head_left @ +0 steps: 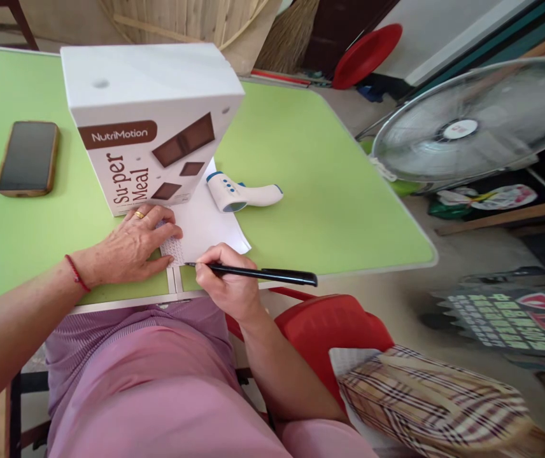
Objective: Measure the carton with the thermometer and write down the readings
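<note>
With fingers of the right hand (229,283) clamped on a pen (272,275), aims the tip at the near edge of the paper (200,232); cannot tell contact from a slight gap there. With fingers of the left hand (132,251) apart and bent, rests on the paper's left side, just in front of the box (153,146). Find the paper near the front edge of the table (311,184), partly between both hands, with the head of the thermometer (241,193) over its right side.

As for progress, judge the writing under way: shows rows of small marks (173,249) along the left strip, partly beneath the left fingers. Take that strip as done; take the wide white part to the right as bare, so far as visible. Cannot read the marks, nor tell how much more to add.

Count two hands, both in use; one pen; one box, upright; one thermometer; one phone (28,158), lying dark well to the left. Count one ring (139,215) and one red bracelet (76,273), both on the left side. For the paper, cannot settle between one sheet and several. Off the table, count one fan (461,130) to the right and one red chair (334,331) near the right forearm.
</note>
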Demonstrator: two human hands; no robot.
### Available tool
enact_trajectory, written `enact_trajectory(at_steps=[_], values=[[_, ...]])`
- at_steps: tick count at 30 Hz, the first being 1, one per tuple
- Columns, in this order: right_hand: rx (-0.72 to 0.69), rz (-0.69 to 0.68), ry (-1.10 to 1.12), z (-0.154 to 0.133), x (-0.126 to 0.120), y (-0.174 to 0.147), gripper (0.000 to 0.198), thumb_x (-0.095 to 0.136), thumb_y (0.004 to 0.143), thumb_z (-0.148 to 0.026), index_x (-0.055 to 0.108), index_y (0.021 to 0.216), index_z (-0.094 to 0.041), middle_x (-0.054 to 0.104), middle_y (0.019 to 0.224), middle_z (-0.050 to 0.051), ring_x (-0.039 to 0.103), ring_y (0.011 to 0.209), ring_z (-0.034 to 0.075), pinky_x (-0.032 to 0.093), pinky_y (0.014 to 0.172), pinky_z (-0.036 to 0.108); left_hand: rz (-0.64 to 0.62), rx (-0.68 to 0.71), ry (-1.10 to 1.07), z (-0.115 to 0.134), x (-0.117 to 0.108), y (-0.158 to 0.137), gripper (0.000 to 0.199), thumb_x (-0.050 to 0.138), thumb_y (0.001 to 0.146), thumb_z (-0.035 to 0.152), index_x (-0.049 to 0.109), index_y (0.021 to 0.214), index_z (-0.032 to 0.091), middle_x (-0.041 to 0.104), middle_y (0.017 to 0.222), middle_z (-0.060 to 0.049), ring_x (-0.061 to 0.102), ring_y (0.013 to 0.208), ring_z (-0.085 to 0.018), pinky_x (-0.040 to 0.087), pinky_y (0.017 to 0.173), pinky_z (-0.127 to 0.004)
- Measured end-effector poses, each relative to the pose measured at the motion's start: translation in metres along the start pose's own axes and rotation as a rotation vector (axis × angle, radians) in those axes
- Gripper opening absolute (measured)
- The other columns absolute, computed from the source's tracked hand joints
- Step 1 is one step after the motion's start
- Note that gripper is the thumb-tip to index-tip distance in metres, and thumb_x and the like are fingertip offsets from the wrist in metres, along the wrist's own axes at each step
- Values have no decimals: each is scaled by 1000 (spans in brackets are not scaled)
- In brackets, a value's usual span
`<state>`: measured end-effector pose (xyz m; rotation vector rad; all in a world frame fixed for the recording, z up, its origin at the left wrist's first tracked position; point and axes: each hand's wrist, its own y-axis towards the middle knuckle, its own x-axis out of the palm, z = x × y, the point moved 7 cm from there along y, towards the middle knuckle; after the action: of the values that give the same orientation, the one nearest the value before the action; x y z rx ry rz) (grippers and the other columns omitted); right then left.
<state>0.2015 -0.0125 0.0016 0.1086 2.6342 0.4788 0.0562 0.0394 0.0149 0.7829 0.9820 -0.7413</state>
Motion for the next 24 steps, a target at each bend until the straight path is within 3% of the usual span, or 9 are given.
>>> enact_trajectory(at_steps=[6, 24], values=[[-10, 69, 38, 0, -5, -1, 9, 58, 76, -18, 55, 70, -23, 54, 54, -7, 46, 43, 9, 39, 43, 21, -7, -7, -1, 0, 0, 0, 30, 50, 94, 30, 61, 116, 14, 55, 122, -18, 49, 114, -35, 43, 100, -55], [-27, 22, 24, 1, 0, -1, 7, 58, 78, -19, 57, 71, -21, 56, 56, -7, 48, 46, 8, 41, 46, 20, 2, 3, 3, 1, -1, 1, 31, 51, 94, 29, 63, 117, 12, 56, 121, -18, 51, 114, -36, 44, 99, -55]])
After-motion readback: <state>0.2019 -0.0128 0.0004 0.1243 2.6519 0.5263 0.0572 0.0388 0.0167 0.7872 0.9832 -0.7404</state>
